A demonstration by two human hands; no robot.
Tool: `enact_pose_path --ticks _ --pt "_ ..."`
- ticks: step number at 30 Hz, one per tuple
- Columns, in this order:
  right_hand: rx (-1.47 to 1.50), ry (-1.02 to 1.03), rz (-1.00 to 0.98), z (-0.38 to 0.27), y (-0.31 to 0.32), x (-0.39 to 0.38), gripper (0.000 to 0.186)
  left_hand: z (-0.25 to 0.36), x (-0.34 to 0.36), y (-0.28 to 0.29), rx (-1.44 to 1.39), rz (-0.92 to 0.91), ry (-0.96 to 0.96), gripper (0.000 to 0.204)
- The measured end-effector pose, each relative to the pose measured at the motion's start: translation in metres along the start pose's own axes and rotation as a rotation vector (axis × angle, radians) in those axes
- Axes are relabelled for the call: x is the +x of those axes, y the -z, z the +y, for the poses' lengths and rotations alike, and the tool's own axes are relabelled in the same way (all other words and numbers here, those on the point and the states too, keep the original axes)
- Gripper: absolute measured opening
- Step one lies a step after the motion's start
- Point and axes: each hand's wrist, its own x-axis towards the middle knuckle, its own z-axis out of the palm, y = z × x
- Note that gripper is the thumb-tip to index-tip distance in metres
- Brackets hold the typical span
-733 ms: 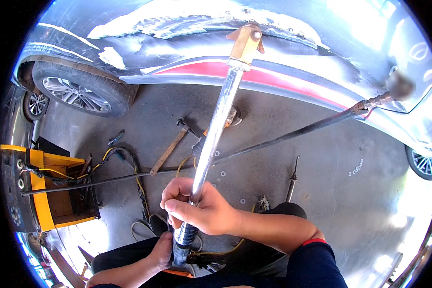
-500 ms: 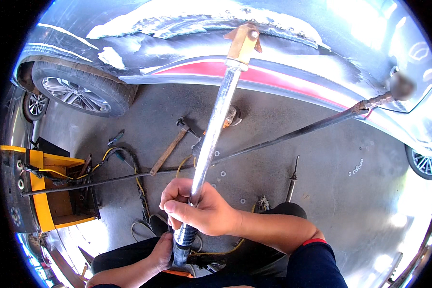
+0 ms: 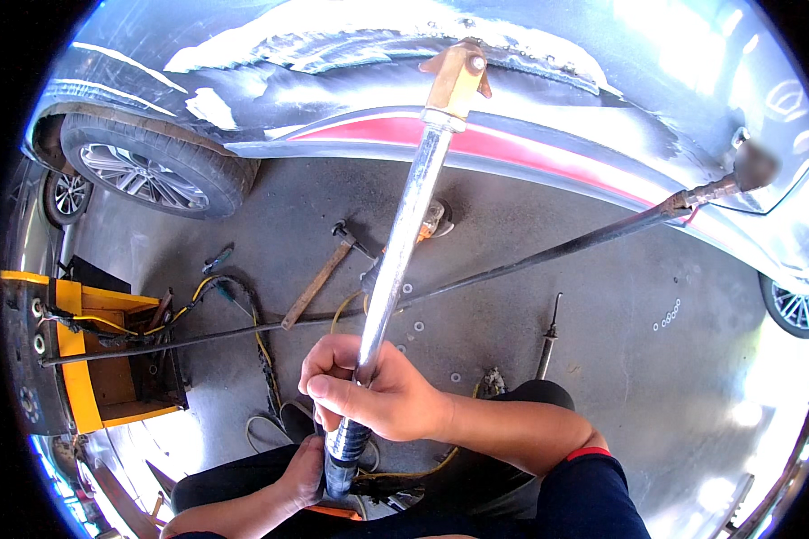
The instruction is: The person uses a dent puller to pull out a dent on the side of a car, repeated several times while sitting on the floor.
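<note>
A long dent puller (image 3: 411,207) with a chrome shaft and a brass-coloured, pointed head rises from my lap toward a car. Its head lies across the scraped grey-and-white body panel (image 3: 333,49); whether the tip touches the metal cannot be made out. My right hand (image 3: 377,391) is closed round the shaft just above the dark, ribbed grip. Lower down, my left hand (image 3: 306,472) is pressed against the side of the grip, its fingers partly hidden.
Behind the shaft a long dark cable (image 3: 548,254) runs across to the car door. A hammer (image 3: 317,283), an orange angle grinder (image 3: 431,218), a slide hammer (image 3: 547,341) and several washers (image 3: 667,316) lie on the floor. At left stand a yellow machine (image 3: 81,359) and a car wheel (image 3: 148,171).
</note>
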Motion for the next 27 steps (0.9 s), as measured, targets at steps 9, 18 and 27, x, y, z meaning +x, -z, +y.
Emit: enact_pose_path --ticks 9,18,27 --pt "0.011 -0.021 -0.015 -0.001 0.002 0.001 0.013 -0.002 -0.003 -0.002 0.07 0.101 -0.096 0.033" --pt "-0.1 0.058 0.046 -0.017 0.002 0.011 0.017 -0.004 0.0 0.004 -0.12 0.127 -0.025 0.053" --pt "0.152 0.189 0.083 0.025 -0.016 0.004 0.022 0.0 -0.013 0.014 -0.272 0.041 0.029 0.046"
